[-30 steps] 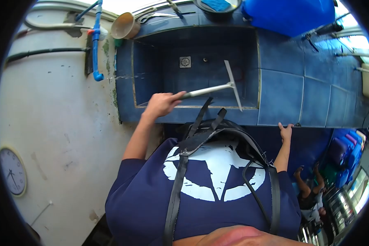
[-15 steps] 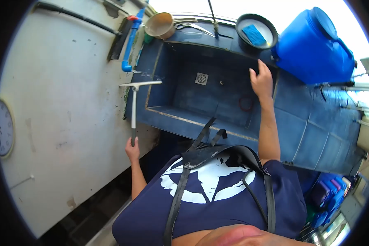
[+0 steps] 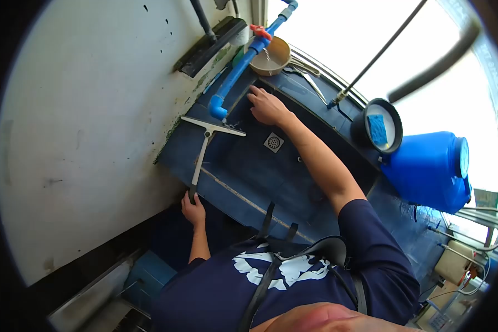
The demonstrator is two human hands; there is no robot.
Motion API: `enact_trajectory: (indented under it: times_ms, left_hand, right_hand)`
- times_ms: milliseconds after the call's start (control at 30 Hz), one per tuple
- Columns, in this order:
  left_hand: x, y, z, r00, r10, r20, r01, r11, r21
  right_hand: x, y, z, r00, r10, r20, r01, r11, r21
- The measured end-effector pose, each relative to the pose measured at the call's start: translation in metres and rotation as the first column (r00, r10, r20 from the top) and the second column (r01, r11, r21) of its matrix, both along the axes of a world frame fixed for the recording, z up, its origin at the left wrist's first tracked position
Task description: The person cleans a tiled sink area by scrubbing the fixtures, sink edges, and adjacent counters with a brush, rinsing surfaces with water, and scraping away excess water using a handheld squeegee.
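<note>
My left hand (image 3: 193, 211) is closed around the dark handle of a squeegee (image 3: 202, 157). The squeegee's pale blade lies across the sink's left rim, just below the outlet of a blue pipe tap (image 3: 218, 108). A little water shows at that outlet. Over the far left part of the dark tiled sink (image 3: 243, 152) reaches my right hand (image 3: 268, 106), right of the blue pipe. Its fingers are loosely bent and apart, with nothing seen in them. Below my right forearm, a square drain (image 3: 274, 143) shows in the sink floor.
Behind the sink stand a tan bowl (image 3: 279, 58), scissors-like metal tools (image 3: 310, 83) and a black bucket (image 3: 359, 130) with a blue sponge (image 3: 377, 130). A blue jerrycan (image 3: 426, 171) lies at the right. A red valve handle (image 3: 261, 32) sits on the pipe.
My right hand has swung from the sink's right side to its far left, near the pipe. The view has turned and shifted left. My left hand keeps hold of the squeegee.
</note>
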State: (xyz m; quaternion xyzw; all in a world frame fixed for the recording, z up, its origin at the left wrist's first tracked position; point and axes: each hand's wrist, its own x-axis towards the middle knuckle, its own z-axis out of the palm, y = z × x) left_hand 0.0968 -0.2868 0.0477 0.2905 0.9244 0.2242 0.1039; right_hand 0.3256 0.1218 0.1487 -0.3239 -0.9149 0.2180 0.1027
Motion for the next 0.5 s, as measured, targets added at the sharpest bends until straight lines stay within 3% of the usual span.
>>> enact_trajectory:
  times_ms: [33,67,100,133,167,200,267,333,433,500]
  left_hand:
    - [0.003,0.008,-0.004,1.000,0.016,0.005,-0.016,1.000,-0.007]
    - [0.007,0.015,-0.006,0.969,-0.015,-0.248,-0.004,0.997,-0.077]
    - [0.012,0.024,-0.007,0.874,-0.067,-0.482,-0.007,0.989,-0.151]
    - [0.023,0.028,0.010,0.888,-0.047,-0.457,0.030,0.999,-0.044]
    - [0.031,0.039,0.009,0.887,-0.042,-0.460,0.021,0.999,-0.050]
    - [0.038,0.047,0.008,0.859,-0.103,-0.501,0.115,0.993,-0.007]
    - [0.050,0.057,0.000,0.827,-0.157,-0.541,0.203,0.979,0.027]
    - [0.054,0.063,-0.016,0.754,-0.334,-0.566,0.400,0.916,-0.007]
    - [0.048,0.054,-0.019,0.745,-0.327,-0.582,0.450,0.890,0.075]
    - [0.048,0.052,-0.022,0.759,-0.332,-0.560,0.451,0.889,0.084]
  right_hand:
    - [-0.017,0.018,-0.016,0.999,0.024,-0.037,-0.020,0.994,0.108]
    - [-0.035,0.033,-0.031,0.996,0.052,-0.077,-0.034,0.976,0.215]
    - [-0.051,0.046,-0.015,0.993,0.015,0.120,-0.022,0.998,0.063]
    - [-0.056,0.057,-0.019,0.985,0.053,0.165,-0.089,0.972,0.220]
    - [-0.068,0.077,-0.041,0.980,0.081,0.181,-0.132,0.947,0.293]
    - [-0.081,0.095,-0.057,0.975,0.105,0.197,-0.172,0.915,0.366]
    - [-0.105,0.112,-0.053,0.978,-0.172,0.116,0.057,0.761,0.647]
    - [-0.124,0.131,-0.061,0.967,-0.195,0.164,0.050,0.777,0.627]
    - [-0.129,0.149,-0.059,0.936,-0.200,0.290,-0.020,0.792,0.611]
    - [-0.135,0.160,-0.060,0.865,-0.117,0.489,-0.236,0.765,0.599]
